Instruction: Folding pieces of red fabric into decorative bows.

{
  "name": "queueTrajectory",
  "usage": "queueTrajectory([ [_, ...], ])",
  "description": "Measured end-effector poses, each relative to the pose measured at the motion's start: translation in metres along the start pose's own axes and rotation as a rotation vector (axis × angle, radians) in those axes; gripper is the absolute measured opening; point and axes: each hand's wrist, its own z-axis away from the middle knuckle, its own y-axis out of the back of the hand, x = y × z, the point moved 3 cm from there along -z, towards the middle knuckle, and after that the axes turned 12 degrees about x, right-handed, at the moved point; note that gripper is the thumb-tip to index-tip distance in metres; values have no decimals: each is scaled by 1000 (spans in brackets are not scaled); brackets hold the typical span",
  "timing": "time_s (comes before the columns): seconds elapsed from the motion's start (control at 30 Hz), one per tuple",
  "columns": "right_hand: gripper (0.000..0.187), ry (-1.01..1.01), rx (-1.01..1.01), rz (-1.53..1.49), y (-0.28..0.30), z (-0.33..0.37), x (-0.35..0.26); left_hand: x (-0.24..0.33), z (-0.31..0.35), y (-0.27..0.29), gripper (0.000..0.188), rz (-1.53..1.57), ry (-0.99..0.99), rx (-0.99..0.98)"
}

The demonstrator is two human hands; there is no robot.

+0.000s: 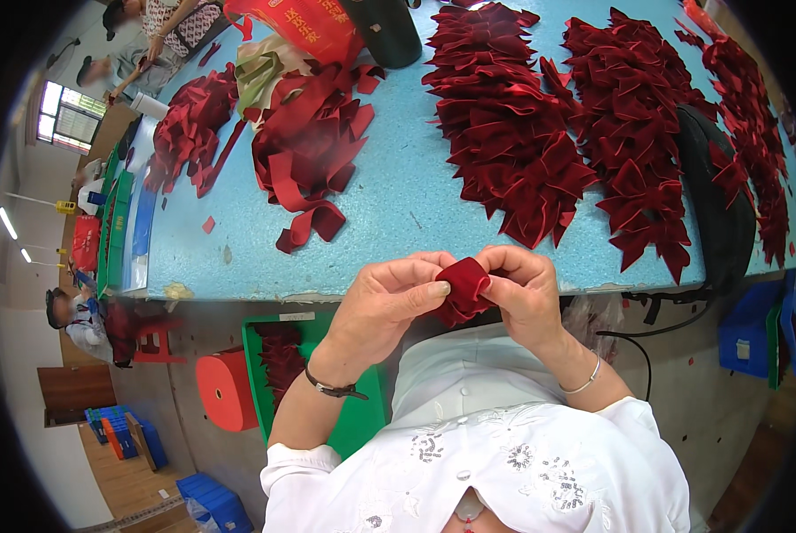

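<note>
Just over the near edge of the light-blue table [389, 222], both my hands pinch a folded piece of dark red velvet ribbon [465, 280]. Thumb and fingertips of my left hand [393, 298] close on its left side. My right hand [527, 289] grips its right side, where the ribbon curls into a small fold. Its lower part is partly hidden between my fingers. Beyond my hands lie long overlapping rows of red velvet bows [513, 133], [633, 142]. Loose red ribbon strips [309, 133] are heaped to the left.
A dark bottle [384, 31] and a red plastic bag [313, 27] stand at the back. A black bag [722, 204] lies among the bows at right. Below the table are a green crate [353, 426] and a red roll [223, 388]. Other people sit at far left.
</note>
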Motion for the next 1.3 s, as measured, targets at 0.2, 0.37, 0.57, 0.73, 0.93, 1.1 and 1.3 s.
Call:
queueTrajectory([
  [0.2,13,-14,11,-24,-2,1,-7,0,-3,8,11,-66,-13,38],
  [0.37,13,235,-69,323,-5,1,-13,1,-3,10,10,-156,-35,86],
  [0.57,10,314,-25,347,-6,1,-10,1,-1,7,10,-160,-15,57],
  [0.73,9,470,-17,491,-12,2,-16,6,2,2,10,-236,-50,56],
  [0.93,12,465,43,503,-9,4,-7,7,2,0,12,-481,-113,66],
  [1.1,15,442,131,567,-7,-1,-4,14,-4,-14,25,-466,-65,96],
  [1.3,18,88,188,-78,6,-6,9,19,-1,-18,42,-226,-249,49],
])
